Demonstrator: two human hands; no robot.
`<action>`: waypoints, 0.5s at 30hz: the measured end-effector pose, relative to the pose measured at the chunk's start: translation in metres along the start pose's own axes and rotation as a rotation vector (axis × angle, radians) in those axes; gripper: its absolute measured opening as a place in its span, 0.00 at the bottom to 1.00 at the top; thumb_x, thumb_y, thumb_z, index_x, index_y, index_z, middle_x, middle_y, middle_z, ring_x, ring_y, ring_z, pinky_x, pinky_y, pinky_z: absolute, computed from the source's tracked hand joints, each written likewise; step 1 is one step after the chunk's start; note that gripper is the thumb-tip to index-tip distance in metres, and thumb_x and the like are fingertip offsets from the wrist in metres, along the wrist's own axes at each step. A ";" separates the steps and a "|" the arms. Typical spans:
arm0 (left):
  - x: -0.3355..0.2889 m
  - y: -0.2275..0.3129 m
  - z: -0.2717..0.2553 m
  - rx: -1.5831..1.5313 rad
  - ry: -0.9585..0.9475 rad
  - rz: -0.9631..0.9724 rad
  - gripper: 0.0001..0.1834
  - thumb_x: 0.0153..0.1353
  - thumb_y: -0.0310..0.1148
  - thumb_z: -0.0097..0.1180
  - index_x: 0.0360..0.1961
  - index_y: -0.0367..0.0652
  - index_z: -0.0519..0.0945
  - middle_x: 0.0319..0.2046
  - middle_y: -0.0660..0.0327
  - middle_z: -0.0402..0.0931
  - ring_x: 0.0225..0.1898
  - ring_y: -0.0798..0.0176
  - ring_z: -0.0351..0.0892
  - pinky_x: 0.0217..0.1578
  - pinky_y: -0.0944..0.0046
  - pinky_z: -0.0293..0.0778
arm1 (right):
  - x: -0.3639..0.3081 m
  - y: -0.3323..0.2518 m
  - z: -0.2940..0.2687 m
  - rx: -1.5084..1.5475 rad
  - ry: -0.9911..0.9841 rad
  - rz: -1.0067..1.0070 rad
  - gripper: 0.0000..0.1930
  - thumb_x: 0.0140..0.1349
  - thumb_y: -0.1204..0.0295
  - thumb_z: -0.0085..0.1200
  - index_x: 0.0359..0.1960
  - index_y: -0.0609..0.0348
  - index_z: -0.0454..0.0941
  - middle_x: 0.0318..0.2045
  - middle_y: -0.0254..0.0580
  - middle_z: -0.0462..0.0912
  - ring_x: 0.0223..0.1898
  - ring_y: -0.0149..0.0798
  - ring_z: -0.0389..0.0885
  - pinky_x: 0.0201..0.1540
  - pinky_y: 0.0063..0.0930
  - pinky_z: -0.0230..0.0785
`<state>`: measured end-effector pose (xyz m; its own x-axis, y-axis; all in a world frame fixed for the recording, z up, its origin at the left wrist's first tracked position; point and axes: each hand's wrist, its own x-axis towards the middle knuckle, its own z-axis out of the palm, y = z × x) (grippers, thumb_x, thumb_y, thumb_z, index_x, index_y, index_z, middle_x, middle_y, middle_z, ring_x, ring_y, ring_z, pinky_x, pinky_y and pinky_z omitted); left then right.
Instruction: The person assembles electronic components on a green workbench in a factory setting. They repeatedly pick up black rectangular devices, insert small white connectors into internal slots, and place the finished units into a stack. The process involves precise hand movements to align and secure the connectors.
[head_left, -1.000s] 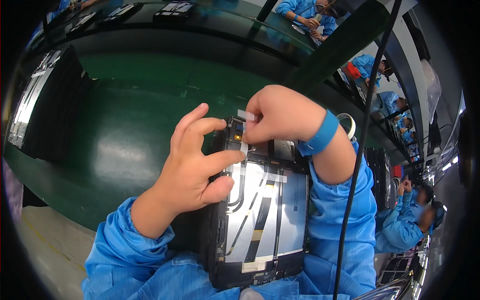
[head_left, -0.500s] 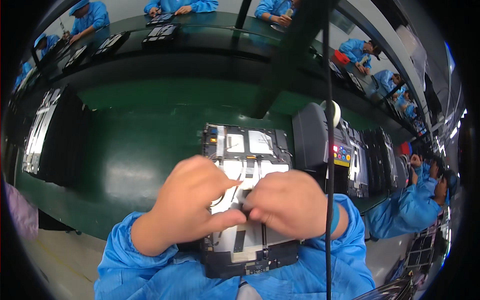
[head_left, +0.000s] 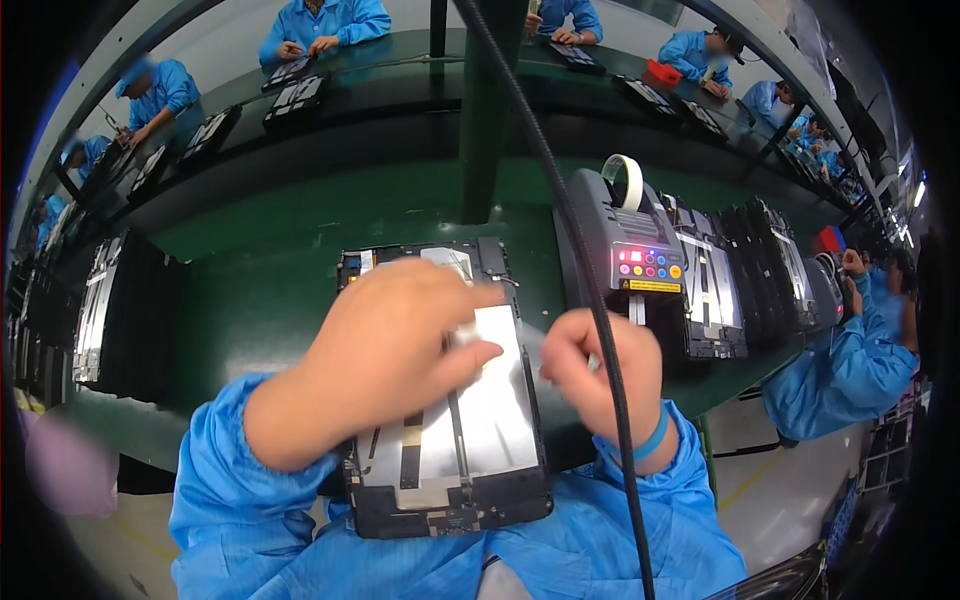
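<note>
- Since the frame half a second earlier, the two hands had come apart: the left hand (head_left: 385, 360) had stayed on the opened tablet (head_left: 455, 400), while the right hand (head_left: 600, 365) had slid off its right edge to just beside it.
- The tablet lay back-open and flat on the green worktop (head_left: 270, 300), close to the person's body, its lower end overhanging the near edge between the blue sleeves (head_left: 230, 500).
- Left hand lay palm-down across the upper-middle of the tablet's silver inner plate, fingers loosely curled, index and thumb pressing at a small pale strip (head_left: 465, 335) that looked like tape or film; whether it was pinched or only pressed could not be told.
- Right hand was closed into a loose fist, thumb against fingertips; a thin clear sliver seemed to stick out toward the tablet, but what it gripped could not be made out.
- A black cable (head_left: 575, 250) hung across the view in front of the right hand.
- A grey tape dispenser (head_left: 630, 245) with a tape roll (head_left: 622, 180) on top stood to the right of the tablet; stacked tablets (head_left: 745, 265) stood beyond it.
- Judged step: sticking or smoothing a strip onto the inner plate.
- Judged next move: needs a steady left hold and firm, even fingertip pressure along the strip.
</note>
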<state>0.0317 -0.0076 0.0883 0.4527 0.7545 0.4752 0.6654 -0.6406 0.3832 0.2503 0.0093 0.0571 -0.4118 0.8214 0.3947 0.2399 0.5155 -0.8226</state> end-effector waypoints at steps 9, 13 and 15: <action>0.034 -0.029 0.028 0.158 -0.229 0.028 0.24 0.44 0.40 0.66 0.45 0.46 0.81 0.57 0.44 0.64 0.65 0.33 0.56 0.60 0.41 0.59 | 0.025 0.044 0.001 0.632 -0.031 0.385 0.07 0.64 0.73 0.51 0.41 0.61 0.72 0.22 0.32 0.77 0.22 0.23 0.72 0.27 0.16 0.67; 0.028 -0.034 0.015 0.178 -0.237 0.064 0.22 0.41 0.38 0.68 0.41 0.51 0.83 0.57 0.46 0.65 0.65 0.34 0.56 0.61 0.42 0.59 | 0.032 0.053 -0.007 0.633 -0.026 0.360 0.11 0.63 0.73 0.52 0.45 0.62 0.70 0.28 0.33 0.77 0.26 0.23 0.74 0.29 0.18 0.68; 0.024 -0.036 0.012 0.158 -0.233 0.022 0.21 0.41 0.37 0.69 0.41 0.52 0.83 0.56 0.46 0.66 0.65 0.34 0.55 0.61 0.42 0.58 | 0.043 0.068 0.000 0.616 0.008 0.288 0.13 0.62 0.74 0.52 0.47 0.63 0.68 0.34 0.36 0.77 0.28 0.23 0.75 0.31 0.18 0.68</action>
<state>0.0253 0.0350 0.0767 0.5800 0.7648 0.2804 0.7298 -0.6408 0.2382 0.2492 0.0802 0.0180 -0.3992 0.9082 0.1260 -0.2068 0.0447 -0.9774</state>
